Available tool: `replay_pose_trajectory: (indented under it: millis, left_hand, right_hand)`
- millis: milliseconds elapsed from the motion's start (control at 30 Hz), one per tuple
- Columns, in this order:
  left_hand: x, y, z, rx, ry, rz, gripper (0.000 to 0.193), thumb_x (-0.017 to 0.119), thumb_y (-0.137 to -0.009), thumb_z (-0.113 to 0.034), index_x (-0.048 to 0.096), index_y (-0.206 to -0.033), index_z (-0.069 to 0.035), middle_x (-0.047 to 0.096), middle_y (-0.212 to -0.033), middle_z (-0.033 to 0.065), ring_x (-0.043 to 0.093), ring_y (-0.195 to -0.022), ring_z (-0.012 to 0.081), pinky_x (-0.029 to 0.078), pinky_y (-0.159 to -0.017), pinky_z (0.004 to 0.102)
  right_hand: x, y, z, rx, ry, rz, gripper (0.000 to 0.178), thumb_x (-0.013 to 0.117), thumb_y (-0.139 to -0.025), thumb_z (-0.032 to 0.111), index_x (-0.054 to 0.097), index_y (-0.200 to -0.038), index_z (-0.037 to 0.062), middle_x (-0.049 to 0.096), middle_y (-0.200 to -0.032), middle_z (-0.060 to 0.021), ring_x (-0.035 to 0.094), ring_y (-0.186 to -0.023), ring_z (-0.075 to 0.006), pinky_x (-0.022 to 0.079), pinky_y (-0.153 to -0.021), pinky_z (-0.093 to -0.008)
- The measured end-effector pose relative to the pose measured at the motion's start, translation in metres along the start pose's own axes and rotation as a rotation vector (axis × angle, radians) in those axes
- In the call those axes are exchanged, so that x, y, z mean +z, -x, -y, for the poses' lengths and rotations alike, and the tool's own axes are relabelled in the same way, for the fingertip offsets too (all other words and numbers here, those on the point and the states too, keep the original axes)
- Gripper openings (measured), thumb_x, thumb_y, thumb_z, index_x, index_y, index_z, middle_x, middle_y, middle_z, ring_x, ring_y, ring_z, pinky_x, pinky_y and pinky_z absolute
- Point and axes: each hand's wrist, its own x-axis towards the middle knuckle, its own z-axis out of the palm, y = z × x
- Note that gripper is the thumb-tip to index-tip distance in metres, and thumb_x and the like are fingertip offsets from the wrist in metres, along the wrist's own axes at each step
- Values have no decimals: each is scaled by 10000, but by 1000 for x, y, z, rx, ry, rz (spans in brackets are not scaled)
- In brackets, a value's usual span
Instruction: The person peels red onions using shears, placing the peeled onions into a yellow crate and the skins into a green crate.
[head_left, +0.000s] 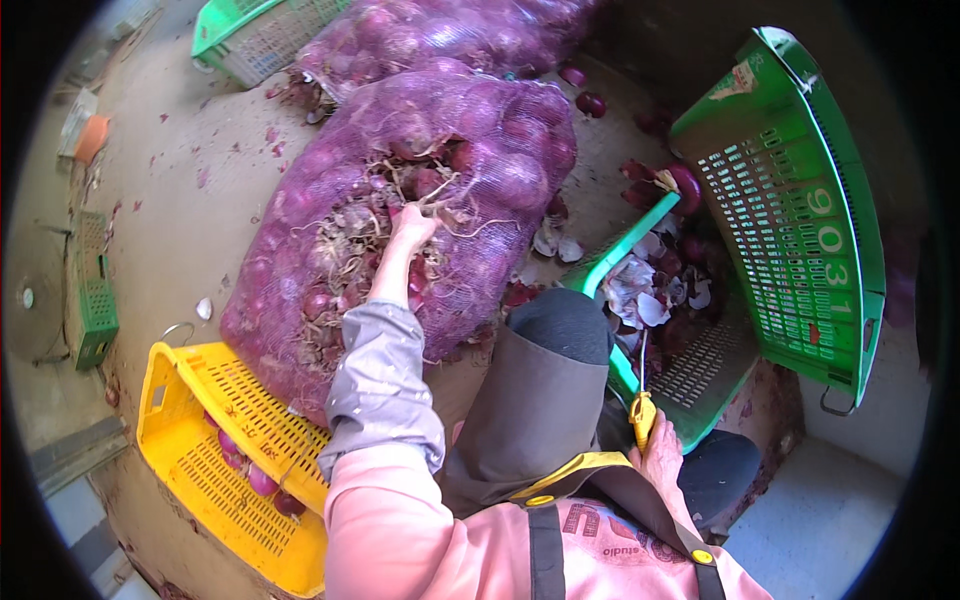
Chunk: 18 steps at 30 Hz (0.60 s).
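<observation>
A large purple net bag (500, 190) packed with red onions lies in front of me, torn open along its top. My left hand (410, 226) reaches into the opening, among onions with dry roots (345, 235). Its fingers are partly hidden there, so I cannot see whether they grip an onion (428, 182). At my right side, my right hand (660, 458) is closed around the yellow handle of a knife (642, 415). Its thin blade points away from me, over the edge of a green crate (625, 245) holding onion skins (640, 285).
A second green crate (790, 240) stands tilted at the right. To my left, a yellow crate (215, 470) holds a few onions (262, 482). Behind the torn bag lies another full net bag (430, 35), beside a green-and-white crate (265, 40). Loose onions (590, 104) and skins lie on the floor.
</observation>
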Motion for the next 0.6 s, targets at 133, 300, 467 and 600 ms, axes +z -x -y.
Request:
replay_pose_trajectory:
  millis: [133, 300, 467, 600]
  left_hand:
    - [55, -33, 22, 85, -327, -44, 829, 705, -666, -291, 253, -1325, -70, 468, -1234, 184, 510, -1075, 290, 399, -933, 291]
    - [50, -27, 152, -86, 286, -178, 852, 722, -652, -354, 296, -1322, -44, 514, -1149, 217, 486, -1093, 307, 377, -941, 387]
    - [18, 56, 132, -187, 1721, -108, 603, 485, -819, -510, 406, -1251, -98, 477, -1209, 97, 443, -1115, 256, 322, -971, 450]
    - [-12, 87, 84, 50, 1777, -170, 651, 321, -844, -594, 383, -1263, -99, 440, -1239, 83, 437, -1120, 282, 370, -940, 454]
  right_hand:
    - [5, -2, 0, 13, -22, 0, 750, 618, -620, 134, 275, -1264, -38, 459, -997, -182, 478, -954, -333, 365, -823, -476]
    - [12, -10, 7, -91, -76, -4, 772, 631, -608, 139, 272, -1270, -29, 454, -996, -176, 468, -968, -322, 337, -844, -466]
    - [14, -5, 0, -43, 18, -61, 787, 659, -602, 179, 289, -1269, -15, 466, -986, -155, 480, -958, -298, 339, -831, -447]
    - [10, -7, 4, 22, -64, -105, 785, 731, -597, 230, 331, -1233, 5, 504, -943, -129, 515, -913, -286, 351, -824, -439]
